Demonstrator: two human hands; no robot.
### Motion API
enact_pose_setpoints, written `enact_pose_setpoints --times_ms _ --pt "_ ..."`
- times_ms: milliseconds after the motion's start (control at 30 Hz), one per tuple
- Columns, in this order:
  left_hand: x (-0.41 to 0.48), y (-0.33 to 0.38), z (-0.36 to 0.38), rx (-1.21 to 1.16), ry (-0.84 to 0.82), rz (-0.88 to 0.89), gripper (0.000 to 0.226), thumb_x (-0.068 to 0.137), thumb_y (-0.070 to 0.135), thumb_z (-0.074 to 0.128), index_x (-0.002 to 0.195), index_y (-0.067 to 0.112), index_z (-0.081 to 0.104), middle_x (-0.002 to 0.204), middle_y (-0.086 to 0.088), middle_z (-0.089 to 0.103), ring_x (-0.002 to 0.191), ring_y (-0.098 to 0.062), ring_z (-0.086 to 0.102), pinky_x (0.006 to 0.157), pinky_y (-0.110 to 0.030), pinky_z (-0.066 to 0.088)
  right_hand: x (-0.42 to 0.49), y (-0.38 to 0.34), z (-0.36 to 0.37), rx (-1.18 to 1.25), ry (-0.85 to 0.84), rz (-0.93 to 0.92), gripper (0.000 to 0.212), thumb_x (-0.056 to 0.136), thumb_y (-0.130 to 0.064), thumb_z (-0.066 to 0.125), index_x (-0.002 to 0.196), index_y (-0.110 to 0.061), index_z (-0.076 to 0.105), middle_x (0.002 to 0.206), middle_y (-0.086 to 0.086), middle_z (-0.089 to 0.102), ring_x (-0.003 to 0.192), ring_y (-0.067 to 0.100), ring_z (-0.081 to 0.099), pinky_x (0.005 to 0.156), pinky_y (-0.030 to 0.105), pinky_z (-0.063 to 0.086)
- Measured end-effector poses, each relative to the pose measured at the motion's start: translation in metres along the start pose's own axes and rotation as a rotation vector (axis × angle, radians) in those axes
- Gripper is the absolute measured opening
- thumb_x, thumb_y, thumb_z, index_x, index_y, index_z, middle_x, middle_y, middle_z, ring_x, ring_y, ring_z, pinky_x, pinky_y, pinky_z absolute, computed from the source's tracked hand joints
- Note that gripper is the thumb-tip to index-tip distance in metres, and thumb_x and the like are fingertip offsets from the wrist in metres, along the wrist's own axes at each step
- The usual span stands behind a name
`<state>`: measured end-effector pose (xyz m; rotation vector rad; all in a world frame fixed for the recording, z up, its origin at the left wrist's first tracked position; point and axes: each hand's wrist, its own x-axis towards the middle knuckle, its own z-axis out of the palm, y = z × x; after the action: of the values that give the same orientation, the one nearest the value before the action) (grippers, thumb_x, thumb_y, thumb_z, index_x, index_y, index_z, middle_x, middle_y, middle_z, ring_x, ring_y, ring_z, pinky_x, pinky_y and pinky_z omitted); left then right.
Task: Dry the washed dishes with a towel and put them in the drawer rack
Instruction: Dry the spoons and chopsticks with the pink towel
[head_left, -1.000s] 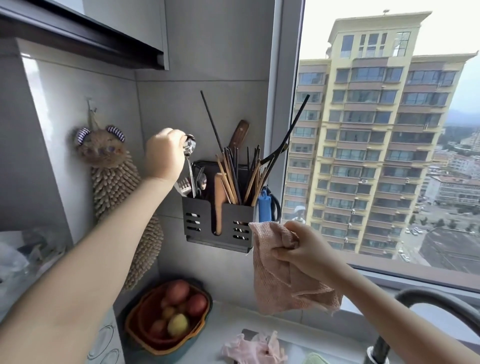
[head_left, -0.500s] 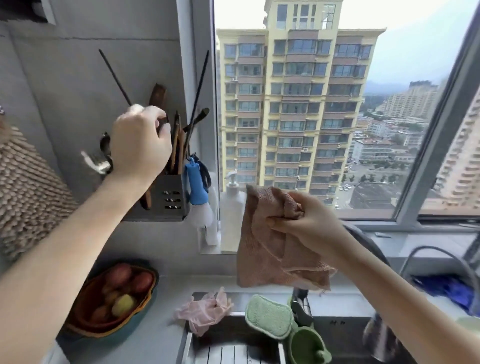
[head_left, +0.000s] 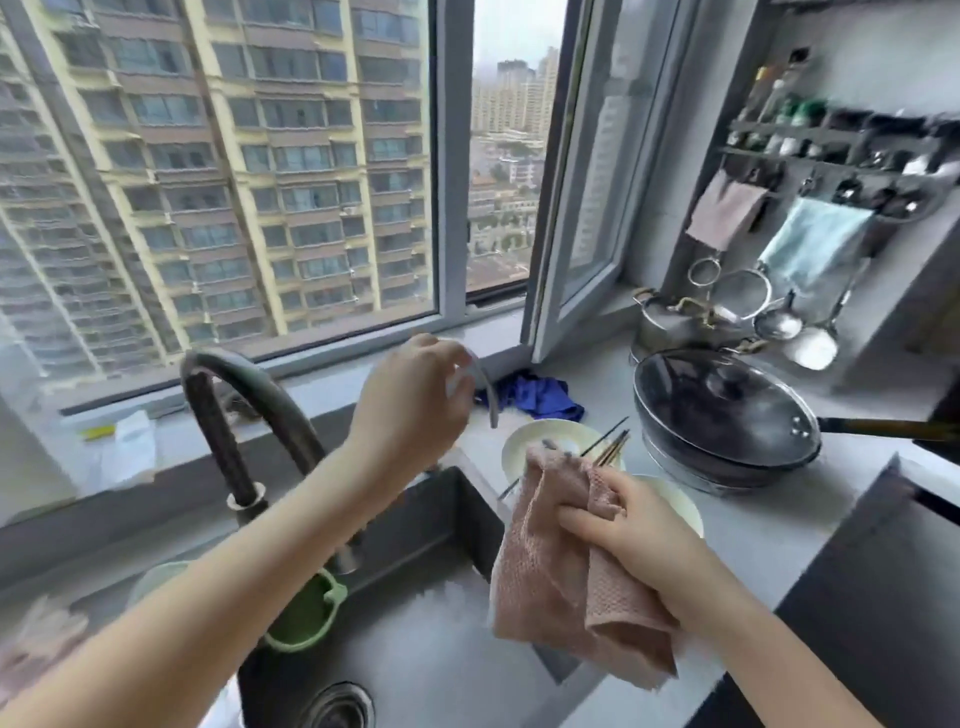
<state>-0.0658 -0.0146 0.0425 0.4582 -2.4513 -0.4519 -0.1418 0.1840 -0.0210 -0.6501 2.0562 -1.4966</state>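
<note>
Two arms in shot, and both are uncovered. The left forearm (head_left: 234, 587) shows bare from the bottom-left corner right up to the wrist. The right forearm (head_left: 779, 639) is just as bare from the bottom-right corner. Now the left grip (head_left: 415, 400), a bare human hand, its outline slightly blurred. And the right grip (head_left: 639, 525), the other bare hand, comes through sharper, with its knuckles and slim fingers clearly drawn. Skin is all that shows on either arm, right to the frame edge.
</note>
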Motion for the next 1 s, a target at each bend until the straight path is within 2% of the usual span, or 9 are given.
enact_pose_setpoints --times_ms 100,200,367,567,700,800,900,1000 --pt "0.022 0.023 0.076 0.088 -0.206 -0.074 0.018 0.087 0.013 0.051 0.087 0.006 0.068 0.093 -0.010 0.065 0.085 -0.032 0.060 0.065 -0.030 0.041 0.011 0.033 -0.058 0.037 0.177 0.073 0.022 0.083 -0.008 0.070 0.102 -0.017 0.064 0.083 -0.003 0.075 0.072 0.007 0.070 0.059 0.014 0.049" --pt "0.036 0.024 0.156 0.172 -0.390 -0.162 0.022 0.083 0.007 0.046 0.090 0.005 0.067 0.093 -0.012 0.067 0.088 -0.031 0.061 0.070 -0.033 0.045 0.027 0.056 -0.101 0.058 0.266 0.135 0.024 0.083 -0.005 0.069 0.105 -0.012 0.063 0.087 0.002 0.074 0.076 0.014 0.071 0.064 0.025 0.052" --pt "0.038 -0.011 0.253 0.316 -0.602 -0.262 0.019 0.089 0.006 0.046 0.100 0.003 0.061 0.107 -0.014 0.065 0.101 -0.031 0.060 0.077 -0.033 0.045 0.060 0.071 -0.135 0.088 0.275 0.126 0.022 0.082 -0.003 0.070 0.101 -0.013 0.065 0.081 -0.005 0.074 0.074 0.008 0.070 0.067 0.023 0.052" --pt "0.059 -0.032 0.303 0.318 -0.626 -0.352 0.019 0.088 0.017 0.054 0.099 0.003 0.061 0.102 -0.012 0.066 0.098 -0.032 0.061 0.071 -0.032 0.044 0.088 0.074 -0.149 0.110 0.206 0.086 0.017 0.083 -0.003 0.069 0.094 -0.015 0.065 0.077 -0.007 0.074 0.071 0.006 0.070 0.059 0.018 0.051" --pt "0.063 -0.034 0.324 0.205 -0.644 -0.467 0.018 0.083 0.016 0.053 0.089 0.003 0.062 0.094 -0.014 0.066 0.087 -0.032 0.063 0.064 -0.031 0.044 0.097 0.074 -0.157 0.144 0.205 0.089 0.017 0.084 -0.003 0.068 0.096 -0.013 0.064 0.084 0.002 0.075 0.078 0.017 0.072 0.071 0.033 0.056" --pt "0.063 -0.041 0.336 0.157 -0.607 -0.527 0.018 0.078 0.013 0.050 0.082 0.003 0.064 0.089 -0.014 0.069 0.077 -0.031 0.063 0.060 -0.029 0.043 0.099 0.075 -0.162 0.137 0.212 0.072 0.015 0.083 -0.004 0.069 0.095 -0.013 0.065 0.083 0.002 0.075 0.078 0.018 0.072 0.072 0.034 0.057" --pt "0.065 -0.041 0.332 0.182 -0.546 -0.503 0.020 0.080 0.006 0.048 0.088 0.005 0.066 0.090 -0.011 0.068 0.082 -0.030 0.063 0.060 -0.030 0.044 0.099 0.076 -0.163 0.144 0.213 0.073 0.015 0.083 -0.005 0.069 0.095 -0.013 0.064 0.083 0.003 0.075 0.079 0.019 0.072 0.075 0.039 0.057" --pt "0.064 -0.030 0.311 0.230 -0.498 -0.413 0.019 0.083 -0.002 0.042 0.088 0.006 0.059 0.090 -0.010 0.063 0.081 -0.028 0.056 0.062 -0.031 0.039 0.099 0.076 -0.161 0.144 0.219 0.059 0.016 0.083 -0.006 0.070 0.096 -0.014 0.065 0.086 0.004 0.075 0.082 0.020 0.072 0.081 0.044 0.057"
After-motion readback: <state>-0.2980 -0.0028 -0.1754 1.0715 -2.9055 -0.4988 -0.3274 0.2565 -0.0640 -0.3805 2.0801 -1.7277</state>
